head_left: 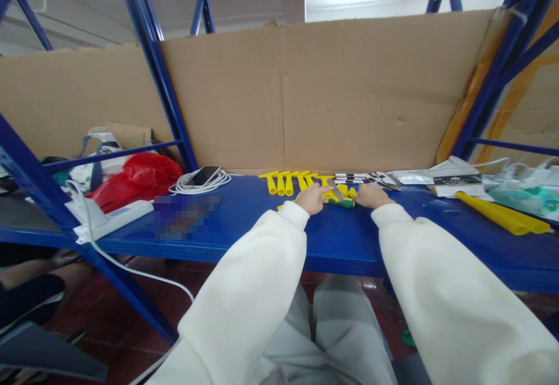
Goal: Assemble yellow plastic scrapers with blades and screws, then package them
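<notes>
The left hand is gripping the left part of a green-and-yellow tool, fingers closing around it, and the index finger is reaching over toward a metal blade. The right hand is working at the other end, its fingertips meeting the yellow bits there; whether they are clamping anything, I'm not able to tell.

The tool is lying nearly parallel to the front edge of the blue shelf, between that edge and the back one, its green end pointing right and slightly toward the front. The blade is slanting across it, its far end pointing back and left.

Beyond the hands, yellow handles are lining up near the back edge, open ends facing front. To their right, strips are lying in a bunch, apparently unused. So the work is looking partway along, one tool being handled and plenty of pieces waiting, though finished ones aren't showing clearly.

Toward the left, a phone is resting on a coiled cable; near the right end, long yellow tubes are pointing toward the front edge.
</notes>
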A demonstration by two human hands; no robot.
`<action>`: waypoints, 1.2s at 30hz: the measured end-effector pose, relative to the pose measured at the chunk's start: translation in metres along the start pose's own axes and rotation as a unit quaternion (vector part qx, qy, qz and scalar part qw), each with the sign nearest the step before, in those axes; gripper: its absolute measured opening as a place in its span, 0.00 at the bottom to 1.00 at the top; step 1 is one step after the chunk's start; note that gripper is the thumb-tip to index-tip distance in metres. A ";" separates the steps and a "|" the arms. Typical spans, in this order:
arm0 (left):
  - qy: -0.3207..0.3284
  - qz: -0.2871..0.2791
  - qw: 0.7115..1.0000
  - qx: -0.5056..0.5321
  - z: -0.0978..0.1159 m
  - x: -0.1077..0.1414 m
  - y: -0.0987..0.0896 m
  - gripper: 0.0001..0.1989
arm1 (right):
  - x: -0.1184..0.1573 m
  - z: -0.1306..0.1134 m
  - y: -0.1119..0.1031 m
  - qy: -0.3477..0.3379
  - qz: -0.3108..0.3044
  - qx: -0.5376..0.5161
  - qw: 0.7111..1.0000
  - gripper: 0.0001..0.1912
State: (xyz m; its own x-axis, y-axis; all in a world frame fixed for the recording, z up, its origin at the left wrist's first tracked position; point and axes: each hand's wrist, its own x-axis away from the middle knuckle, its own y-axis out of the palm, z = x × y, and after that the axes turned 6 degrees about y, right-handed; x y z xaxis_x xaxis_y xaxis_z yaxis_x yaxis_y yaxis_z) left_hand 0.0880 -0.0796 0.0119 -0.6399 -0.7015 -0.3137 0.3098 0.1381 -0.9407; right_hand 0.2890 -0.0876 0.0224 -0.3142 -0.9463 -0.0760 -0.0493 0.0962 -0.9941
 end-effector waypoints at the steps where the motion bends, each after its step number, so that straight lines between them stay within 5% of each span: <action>1: 0.000 0.001 1.000 0.001 0.000 0.000 0.000 0.25 | 0.001 0.000 0.000 0.006 0.000 -0.002 1.000 0.24; 21: -0.016 0.035 0.999 0.023 -0.001 -0.001 0.003 0.25 | -0.013 0.008 0.010 0.008 0.018 -0.024 1.000 0.20; 26: -0.004 0.033 0.999 0.020 -0.002 -0.001 0.004 0.25 | -0.013 0.009 0.009 0.051 0.080 -0.090 0.991 0.18; 33: -0.004 0.029 0.999 0.021 -0.002 -0.001 0.003 0.26 | -0.020 0.011 0.006 0.081 0.208 -0.295 0.929 0.13; 36: -0.004 0.028 0.999 0.018 -0.001 0.000 0.003 0.26 | -0.020 0.010 0.007 0.106 0.183 -0.444 0.871 0.12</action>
State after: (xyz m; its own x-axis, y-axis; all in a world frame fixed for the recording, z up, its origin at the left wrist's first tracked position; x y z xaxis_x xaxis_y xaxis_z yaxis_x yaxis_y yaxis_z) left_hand 0.0884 -0.0782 0.0092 -0.6150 -0.6988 -0.3653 0.3706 0.1527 -0.9161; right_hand 0.3041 -0.0709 0.0165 -0.6259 -0.7331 -0.2662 -0.5933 0.6691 -0.4476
